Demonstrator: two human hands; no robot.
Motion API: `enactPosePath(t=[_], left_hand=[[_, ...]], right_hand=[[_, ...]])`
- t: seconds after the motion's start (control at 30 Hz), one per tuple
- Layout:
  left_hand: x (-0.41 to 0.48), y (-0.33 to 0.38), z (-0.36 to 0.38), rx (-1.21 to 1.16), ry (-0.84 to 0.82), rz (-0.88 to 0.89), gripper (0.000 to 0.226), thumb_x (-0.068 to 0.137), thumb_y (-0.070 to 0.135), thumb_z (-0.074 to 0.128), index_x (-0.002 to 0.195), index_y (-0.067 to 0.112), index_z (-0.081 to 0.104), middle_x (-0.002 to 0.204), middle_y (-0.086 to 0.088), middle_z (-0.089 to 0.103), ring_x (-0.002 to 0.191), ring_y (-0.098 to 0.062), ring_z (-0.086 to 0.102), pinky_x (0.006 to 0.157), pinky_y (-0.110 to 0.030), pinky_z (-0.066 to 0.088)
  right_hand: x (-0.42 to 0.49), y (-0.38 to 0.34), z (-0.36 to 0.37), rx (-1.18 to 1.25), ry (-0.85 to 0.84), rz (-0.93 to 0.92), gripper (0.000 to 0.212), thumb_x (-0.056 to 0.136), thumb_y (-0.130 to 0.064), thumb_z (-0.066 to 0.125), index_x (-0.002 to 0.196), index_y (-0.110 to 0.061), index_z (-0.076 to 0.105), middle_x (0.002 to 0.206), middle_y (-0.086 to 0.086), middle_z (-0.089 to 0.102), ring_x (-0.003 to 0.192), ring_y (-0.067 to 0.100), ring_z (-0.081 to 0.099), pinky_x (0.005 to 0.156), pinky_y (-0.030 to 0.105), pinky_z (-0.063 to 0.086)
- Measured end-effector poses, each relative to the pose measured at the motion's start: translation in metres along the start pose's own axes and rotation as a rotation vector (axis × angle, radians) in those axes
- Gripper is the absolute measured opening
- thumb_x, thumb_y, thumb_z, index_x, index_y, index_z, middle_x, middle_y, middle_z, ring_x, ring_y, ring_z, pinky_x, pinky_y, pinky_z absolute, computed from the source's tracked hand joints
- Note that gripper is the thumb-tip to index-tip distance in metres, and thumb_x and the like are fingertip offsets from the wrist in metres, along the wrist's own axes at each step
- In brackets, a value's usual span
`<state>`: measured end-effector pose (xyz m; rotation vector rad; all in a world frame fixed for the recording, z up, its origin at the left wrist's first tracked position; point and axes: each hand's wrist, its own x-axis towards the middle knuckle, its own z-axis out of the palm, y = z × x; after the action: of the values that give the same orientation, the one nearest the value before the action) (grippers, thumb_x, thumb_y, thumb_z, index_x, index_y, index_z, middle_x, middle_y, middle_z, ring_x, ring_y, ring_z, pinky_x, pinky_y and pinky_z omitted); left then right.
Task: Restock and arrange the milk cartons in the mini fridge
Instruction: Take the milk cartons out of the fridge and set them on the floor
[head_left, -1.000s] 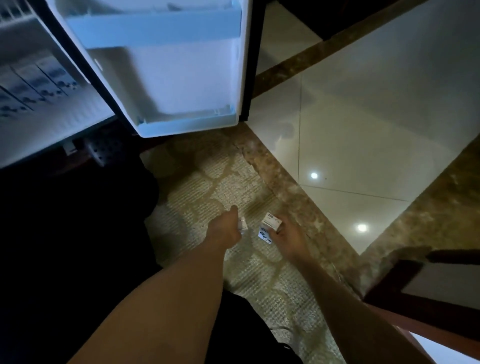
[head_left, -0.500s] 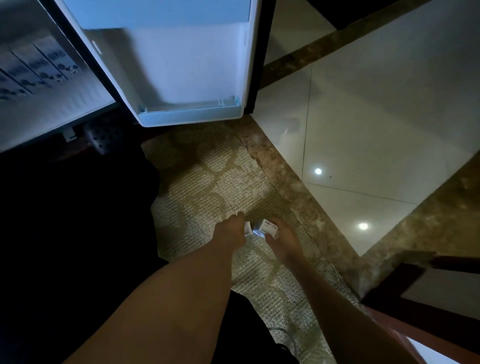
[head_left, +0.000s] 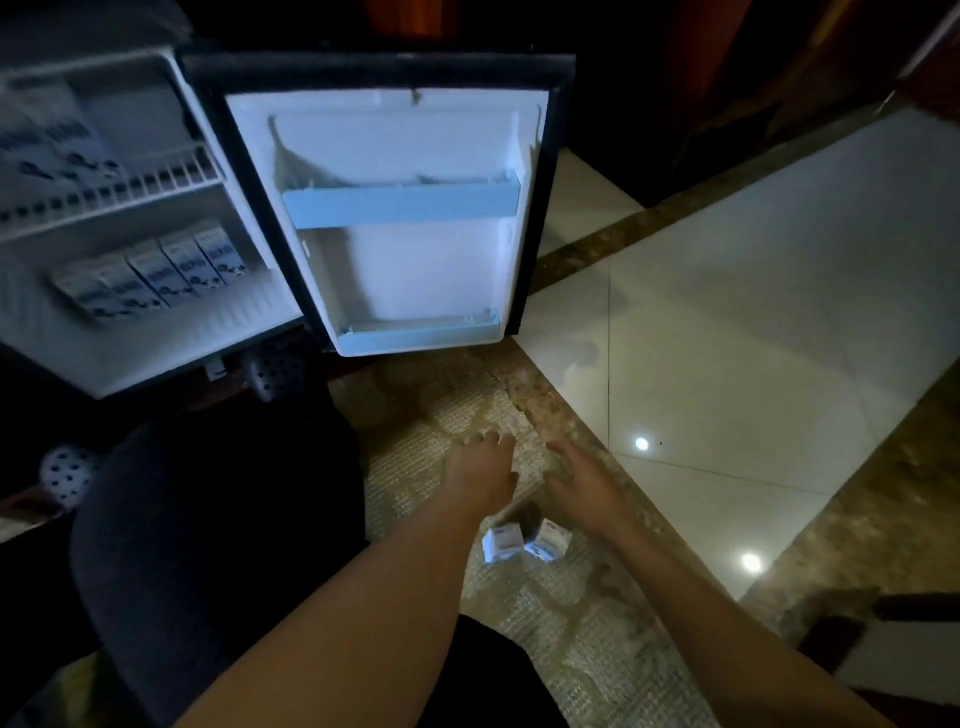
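Left hand (head_left: 483, 478), right hand (head_left: 582, 486), forearms bare; dark cloth (head_left: 208, 519) covers knee, lap.

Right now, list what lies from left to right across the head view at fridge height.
milk cartons on the lower shelf inside the fridge → open fridge door → pale floor tiles

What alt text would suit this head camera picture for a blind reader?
The left hand and right hand, both open, hover over a rug, just past two small cartons on it. Ahead, a mini fridge stands open, a row of cartons on its lower shelf.
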<state>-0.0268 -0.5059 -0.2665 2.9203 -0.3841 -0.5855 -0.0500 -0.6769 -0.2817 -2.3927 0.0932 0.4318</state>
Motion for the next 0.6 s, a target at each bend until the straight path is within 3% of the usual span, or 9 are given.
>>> enactPosePath(t=[0.13, 0.27, 0.43, 0.6], left_hand=[[-0.015, -0.035, -0.061, -0.013, 0.128, -0.001, 0.048, 0.099, 0.038, 0.050, 0.143, 0.018, 0.043, 0.143, -0.006, 0.051, 0.132, -0.026, 0.048, 0.109, -0.043, 0.038], [-0.031, -0.079, -0.124, 0.040, 0.222, -0.033, 0.038, 0.099, 0.036, 0.047, 0.131, 0.016, 0.047, 0.137, -0.006, 0.053, 0.127, -0.027, 0.049, 0.103, -0.041, 0.038], [-0.058, -0.132, -0.176, 0.216, 0.218, -0.130, 0.043, 0.101, 0.039, 0.042, 0.139, 0.017, 0.042, 0.141, -0.007, 0.050, 0.132, -0.027, 0.046, 0.108, -0.044, 0.036], [-0.096, -0.196, -0.215, 0.204, 0.293, -0.246, 0.043, 0.101, 0.038, 0.042, 0.140, 0.018, 0.043, 0.142, -0.004, 0.050, 0.132, -0.025, 0.045, 0.107, -0.042, 0.036]], right_hand=[[0.007, -0.058, -0.029, -0.082, 0.042, -0.152, 0.044, 0.098, -0.025, 0.058, 0.142, -0.022, 0.050, 0.134, -0.008, 0.052, 0.129, 0.015, 0.047, 0.107, 0.031, 0.039], [0.027, -0.124, -0.043, -0.145, 0.081, -0.308, 0.036, 0.097, -0.042, 0.054, 0.132, -0.038, 0.055, 0.129, -0.014, 0.059, 0.120, 0.007, 0.053, 0.103, 0.035, 0.048], [0.043, -0.216, -0.048, -0.224, 0.105, -0.491, 0.044, 0.099, -0.031, 0.057, 0.141, -0.024, 0.050, 0.143, -0.003, 0.053, 0.133, 0.017, 0.045, 0.112, 0.037, 0.039], [0.055, -0.297, -0.035, -0.330, 0.052, -0.643, 0.045, 0.101, -0.032, 0.051, 0.145, -0.024, 0.046, 0.149, -0.005, 0.047, 0.140, 0.016, 0.038, 0.114, 0.034, 0.032]])
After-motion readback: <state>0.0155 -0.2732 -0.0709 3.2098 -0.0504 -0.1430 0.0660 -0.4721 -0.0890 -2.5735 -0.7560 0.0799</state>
